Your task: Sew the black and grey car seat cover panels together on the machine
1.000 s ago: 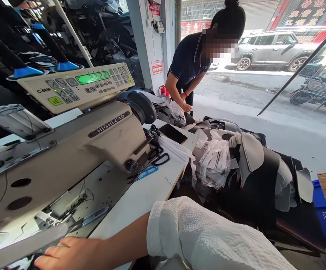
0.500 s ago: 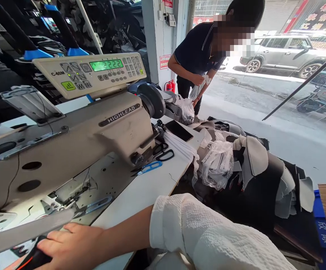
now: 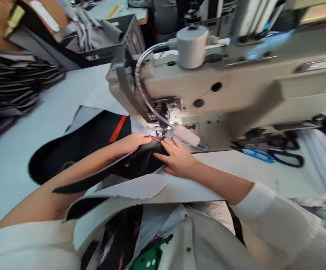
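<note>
A black fabric piece (image 3: 81,140) with an orange stripe and a grey backing lies on the white table, reaching under the head of the sewing machine (image 3: 216,86). My left hand (image 3: 133,143) pinches its edge just left of the needle area, beside a thin orange strip. Right of the needle, my right hand (image 3: 178,156) rests on the dark fabric with its fingers spread. The machine's lamp (image 3: 186,134) hangs just above that hand. A loose grey-backed flap (image 3: 143,186) curves below both hands, toward my body.
Blue snips (image 3: 257,154) and black scissors (image 3: 288,158) lie right of the machine. Striped fabric pieces (image 3: 13,84) are piled at the left. A grey crate (image 3: 133,37) with fabric strips stands behind. White cloth (image 3: 320,161) is at the far right.
The view has swung left and down, away from the control panel and the other person. Both hands now show at the needle area with the black fabric.
</note>
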Demonstrator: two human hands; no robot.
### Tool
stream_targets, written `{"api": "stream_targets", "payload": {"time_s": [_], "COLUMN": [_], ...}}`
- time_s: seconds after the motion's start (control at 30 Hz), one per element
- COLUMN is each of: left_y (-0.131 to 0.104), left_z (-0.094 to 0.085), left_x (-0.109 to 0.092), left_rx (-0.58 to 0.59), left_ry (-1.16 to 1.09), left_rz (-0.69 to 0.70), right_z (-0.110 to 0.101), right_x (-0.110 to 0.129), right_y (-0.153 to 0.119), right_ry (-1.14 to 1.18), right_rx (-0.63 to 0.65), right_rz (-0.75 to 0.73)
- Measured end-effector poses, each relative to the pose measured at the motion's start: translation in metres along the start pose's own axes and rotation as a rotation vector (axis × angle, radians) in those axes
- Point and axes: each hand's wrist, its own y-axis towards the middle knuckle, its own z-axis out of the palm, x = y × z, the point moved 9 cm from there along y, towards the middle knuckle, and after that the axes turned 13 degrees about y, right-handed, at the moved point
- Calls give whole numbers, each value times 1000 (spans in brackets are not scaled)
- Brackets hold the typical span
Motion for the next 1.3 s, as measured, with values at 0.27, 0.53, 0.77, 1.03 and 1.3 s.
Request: {"api": "stream_targets", "payload": {"time_s": [0.27, 0.53, 0.77, 1.03, 1.3], "left_y": [9, 8, -4, -25, -12], "left_z": [5, -1, 11, 37, 43], "left_x": [17, 14, -29, -44, -50], "left_rx": [159, 63, 60, -91, -75], "left_ry": [-373, -314, 296, 1067, 1012], "left_rz": [-132, -161, 194, 137, 178], "right_z": [4, 16, 11, 13, 12], "right_x": [9, 20, 18, 23, 33], "right_y": [5, 3, 4, 2, 1], "right_ry": [-11, -38, 41, -114, -317], "right_rx": [39, 77, 6, -69, -137], "right_rz": [-113, -129, -88, -55, -166]}}
